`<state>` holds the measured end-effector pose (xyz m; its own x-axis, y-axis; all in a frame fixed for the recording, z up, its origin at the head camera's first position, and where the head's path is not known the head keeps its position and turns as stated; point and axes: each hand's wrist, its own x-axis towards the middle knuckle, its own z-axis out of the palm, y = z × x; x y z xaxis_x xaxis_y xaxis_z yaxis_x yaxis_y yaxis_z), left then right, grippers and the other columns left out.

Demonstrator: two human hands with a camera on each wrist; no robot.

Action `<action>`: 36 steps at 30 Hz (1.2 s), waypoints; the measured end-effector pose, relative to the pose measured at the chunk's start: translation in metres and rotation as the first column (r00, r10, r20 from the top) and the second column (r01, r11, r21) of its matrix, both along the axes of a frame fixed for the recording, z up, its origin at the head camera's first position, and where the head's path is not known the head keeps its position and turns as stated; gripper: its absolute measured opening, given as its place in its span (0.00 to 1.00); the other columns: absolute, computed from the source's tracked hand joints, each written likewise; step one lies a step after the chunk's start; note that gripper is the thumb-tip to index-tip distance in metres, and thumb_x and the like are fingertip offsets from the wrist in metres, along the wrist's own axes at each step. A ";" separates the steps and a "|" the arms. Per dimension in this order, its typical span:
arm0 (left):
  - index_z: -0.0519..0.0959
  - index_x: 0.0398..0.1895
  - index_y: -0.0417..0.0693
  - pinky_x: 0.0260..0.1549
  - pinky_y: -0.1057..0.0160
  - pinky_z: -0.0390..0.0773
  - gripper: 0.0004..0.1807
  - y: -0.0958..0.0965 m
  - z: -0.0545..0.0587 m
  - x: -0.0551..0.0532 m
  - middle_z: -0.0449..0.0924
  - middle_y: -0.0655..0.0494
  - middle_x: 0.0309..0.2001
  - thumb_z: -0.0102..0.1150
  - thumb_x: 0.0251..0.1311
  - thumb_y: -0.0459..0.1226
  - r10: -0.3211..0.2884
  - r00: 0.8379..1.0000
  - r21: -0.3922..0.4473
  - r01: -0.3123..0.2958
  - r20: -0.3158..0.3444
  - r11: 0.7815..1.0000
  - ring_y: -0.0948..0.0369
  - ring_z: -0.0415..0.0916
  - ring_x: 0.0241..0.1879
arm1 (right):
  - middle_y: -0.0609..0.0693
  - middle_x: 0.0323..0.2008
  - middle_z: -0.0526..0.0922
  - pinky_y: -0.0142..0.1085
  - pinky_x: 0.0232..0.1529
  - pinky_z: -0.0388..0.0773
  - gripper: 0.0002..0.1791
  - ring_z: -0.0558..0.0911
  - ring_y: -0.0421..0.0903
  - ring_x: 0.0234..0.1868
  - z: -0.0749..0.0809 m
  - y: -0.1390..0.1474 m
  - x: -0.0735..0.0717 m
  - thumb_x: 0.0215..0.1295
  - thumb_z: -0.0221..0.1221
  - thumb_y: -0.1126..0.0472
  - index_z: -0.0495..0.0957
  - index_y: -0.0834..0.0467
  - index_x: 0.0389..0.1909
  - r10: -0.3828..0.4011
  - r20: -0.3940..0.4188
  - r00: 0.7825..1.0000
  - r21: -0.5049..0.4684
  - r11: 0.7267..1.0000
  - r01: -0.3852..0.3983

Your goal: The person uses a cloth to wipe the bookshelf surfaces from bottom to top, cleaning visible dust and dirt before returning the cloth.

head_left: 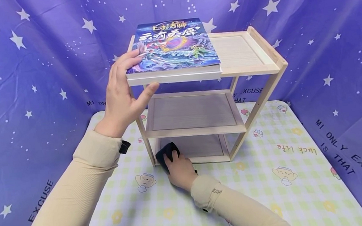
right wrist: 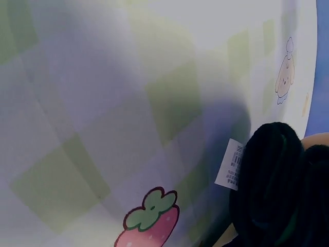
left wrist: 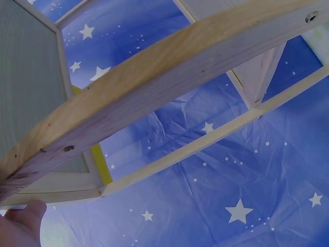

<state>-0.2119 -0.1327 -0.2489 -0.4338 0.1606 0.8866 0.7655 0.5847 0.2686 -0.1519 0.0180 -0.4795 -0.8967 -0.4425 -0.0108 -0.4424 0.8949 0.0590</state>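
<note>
A three-tier wooden shelf rack (head_left: 197, 130) stands on the table. On the left part of its top tier lies a thick book (head_left: 175, 50) with a colourful illustrated cover. My left hand (head_left: 121, 91) rests against the book's left side, fingers extended along it and thumb reaching past the front corner. In the left wrist view, only part of that hand shows beside the rack's frame. Low down, my right hand (head_left: 180, 169) grips a dark folded cloth (head_left: 168, 156) at the front left of the bottom tier. A white label (right wrist: 230, 163) sticks out from the cloth in the right wrist view.
The table is covered by a green-and-white checked cloth (head_left: 291, 168) with cartoon prints. Purple star-patterned curtains (head_left: 34, 87) surround it at the back and sides. The middle tier (head_left: 194, 111) lies between the book above and my right hand below.
</note>
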 end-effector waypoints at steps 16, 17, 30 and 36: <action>0.68 0.60 0.42 0.71 0.55 0.59 0.39 0.000 0.001 0.001 0.72 0.46 0.66 0.51 0.63 0.65 0.005 1.000 -0.002 -0.005 0.015 1.000 0.53 0.63 0.70 | 0.61 0.60 0.74 0.41 0.34 0.80 0.38 0.81 0.55 0.51 -0.004 0.006 0.007 0.60 0.63 0.44 0.67 0.49 0.71 0.049 0.039 0.998 -0.018 0.999 -0.049; 0.68 0.61 0.42 0.71 0.55 0.59 0.39 -0.001 0.001 0.001 0.72 0.47 0.66 0.51 0.63 0.65 0.005 1.000 -0.002 -0.005 0.016 1.000 0.53 0.63 0.70 | 0.61 0.61 0.74 0.40 0.34 0.80 0.38 0.81 0.55 0.51 -0.003 0.007 0.006 0.60 0.63 0.45 0.67 0.49 0.71 0.048 0.047 0.998 -0.030 0.998 -0.046; 0.68 0.60 0.43 0.71 0.55 0.60 0.38 -0.001 0.001 0.001 0.72 0.46 0.66 0.52 0.63 0.65 0.002 1.000 0.001 -0.002 0.002 1.000 0.52 0.64 0.70 | 0.60 0.57 0.76 0.42 0.34 0.81 0.36 0.82 0.54 0.47 0.005 0.018 0.007 0.58 0.63 0.49 0.69 0.49 0.70 0.086 0.042 0.995 -0.143 0.987 -0.079; 0.67 0.61 0.43 0.71 0.55 0.60 0.38 -0.001 0.001 0.000 0.71 0.45 0.66 0.52 0.64 0.65 -0.001 1.000 -0.014 0.001 0.003 1.000 0.52 0.63 0.70 | 0.60 0.58 0.75 0.43 0.37 0.82 0.36 0.82 0.55 0.49 0.011 0.022 0.010 0.58 0.62 0.50 0.69 0.49 0.70 0.108 0.061 0.992 -0.161 0.982 -0.097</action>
<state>-0.2120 -0.1332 -0.2480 -0.4367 0.1734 0.8827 0.7651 0.5877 0.2631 -0.1423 0.0399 -0.4689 -0.8458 -0.5335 0.0063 -0.5307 0.8400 -0.1128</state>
